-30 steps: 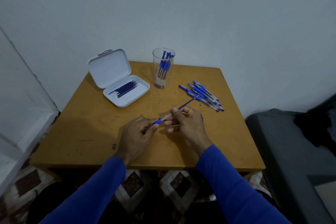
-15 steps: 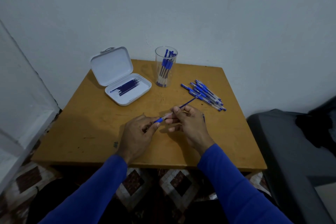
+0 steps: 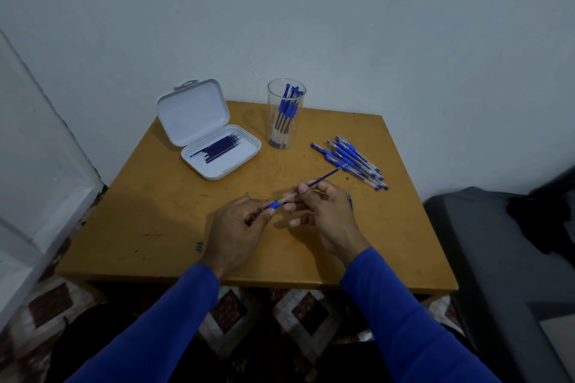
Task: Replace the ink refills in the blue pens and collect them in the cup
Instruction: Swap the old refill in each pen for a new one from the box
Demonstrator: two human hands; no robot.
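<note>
Over the middle of the wooden table, my left hand pinches the blue grip end of a clear pen barrel. My right hand pinches a thin blue ink refill that sticks out of the barrel toward the far right. A clear cup at the back holds several blue pens upright. A pile of several blue pens lies at the right. An open white case at the back left holds several dark blue refills.
The table stands against a white wall, with a white ledge at the left. A dark grey seat sits close on the right. Patterned floor shows below the table's front edge.
Both hands stay at the table's middle on the same pen and refill. The view has shifted slightly; the refill's position in the barrel looks much the same.
</note>
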